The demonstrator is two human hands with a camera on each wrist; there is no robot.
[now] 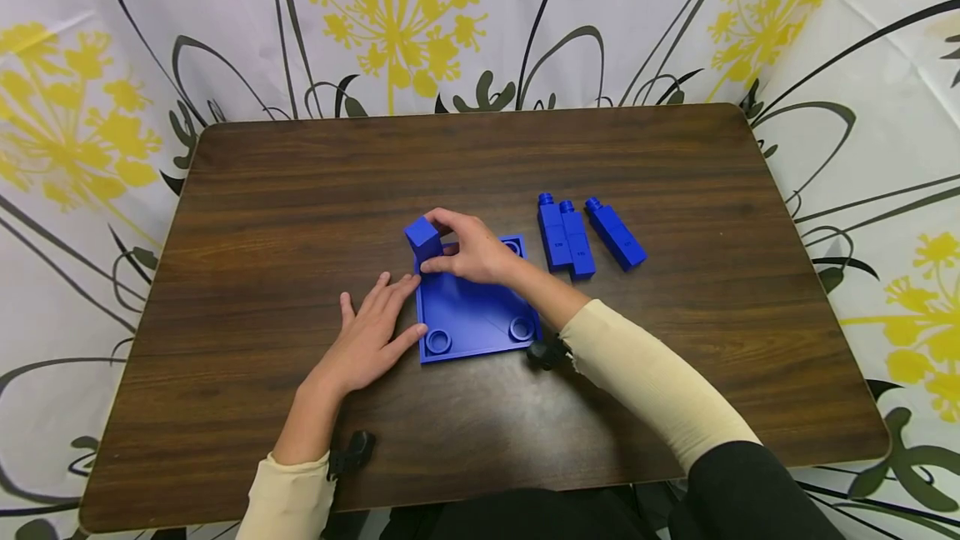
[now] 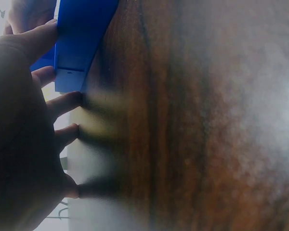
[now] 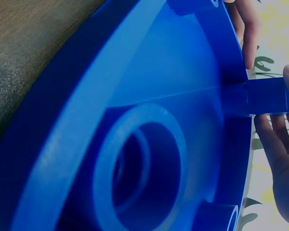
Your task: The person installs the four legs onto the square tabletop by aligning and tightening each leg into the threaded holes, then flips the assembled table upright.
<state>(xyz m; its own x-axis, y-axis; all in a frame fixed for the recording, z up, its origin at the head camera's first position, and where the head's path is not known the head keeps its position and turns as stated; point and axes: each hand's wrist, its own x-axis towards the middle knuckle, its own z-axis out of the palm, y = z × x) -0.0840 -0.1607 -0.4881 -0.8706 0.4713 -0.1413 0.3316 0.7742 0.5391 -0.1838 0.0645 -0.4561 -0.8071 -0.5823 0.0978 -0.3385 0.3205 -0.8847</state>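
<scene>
A shallow blue square tray (image 1: 472,307) with raised rims lies on the table, with round sockets in its corners. At its far left corner a blue square post (image 1: 422,236) stands upright. My right hand (image 1: 474,250) pinches this post between thumb and fingers, reaching across the tray; in the right wrist view the post (image 3: 267,95) shows between them. How deep its lower end sits is hidden. My left hand (image 1: 367,338) lies with spread fingers beside the tray's left side, its thumb against the rim. In the left wrist view its fingertips (image 2: 73,98) touch the tabletop.
Right of the tray lie three more blue posts with round necked ends: two side by side (image 1: 553,232), one slanted post (image 1: 615,233) apart. The brown wooden table (image 1: 300,190) stands against a white curtain (image 1: 240,15) with yellow flowers. Black wrist cameras sit under both forearms.
</scene>
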